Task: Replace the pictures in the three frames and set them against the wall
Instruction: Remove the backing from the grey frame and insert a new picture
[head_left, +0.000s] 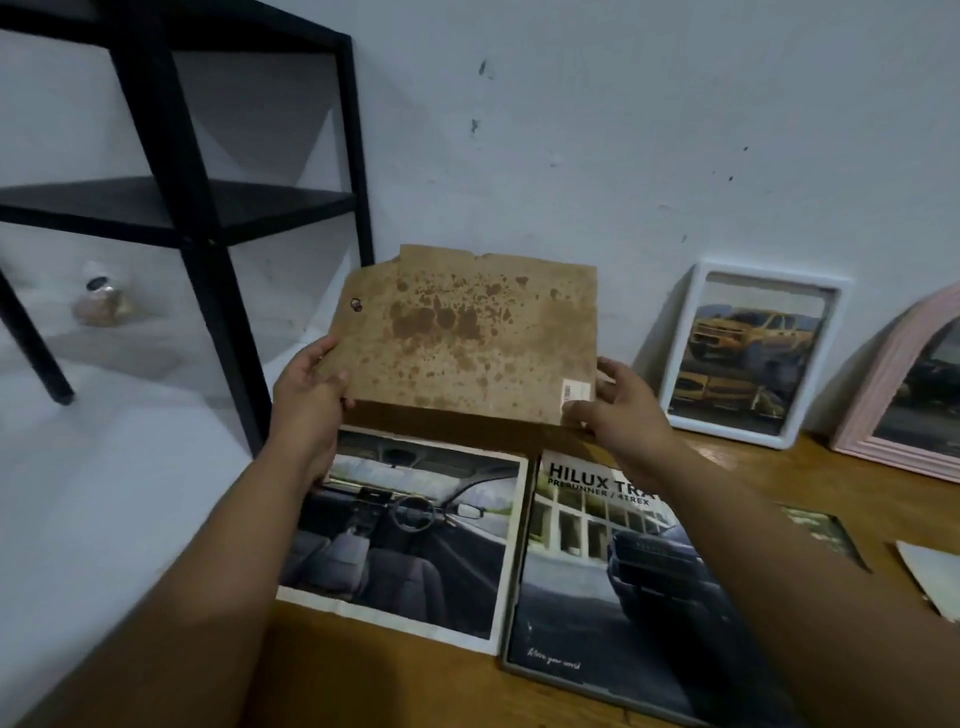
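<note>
A stained brown backing board (467, 332) is held up above the wooden table (395, 675), tilted toward the wall. My left hand (311, 389) grips its left edge and my right hand (623, 405) pinches its lower right corner by a barcode sticker. Below it lie a car-interior picture (410, 540) and a frame with a "HILUX" truck picture (597, 597). A white frame (748, 353) with a yellow truck picture leans on the wall at right. Beside it leans a pink arched frame (904, 395), cut by the view's edge.
A black metal shelf unit (197, 208) stands at left on the white floor, with a small jar (101, 301) behind it. Loose pictures (826, 535) and a paper piece (935, 577) lie at the table's right.
</note>
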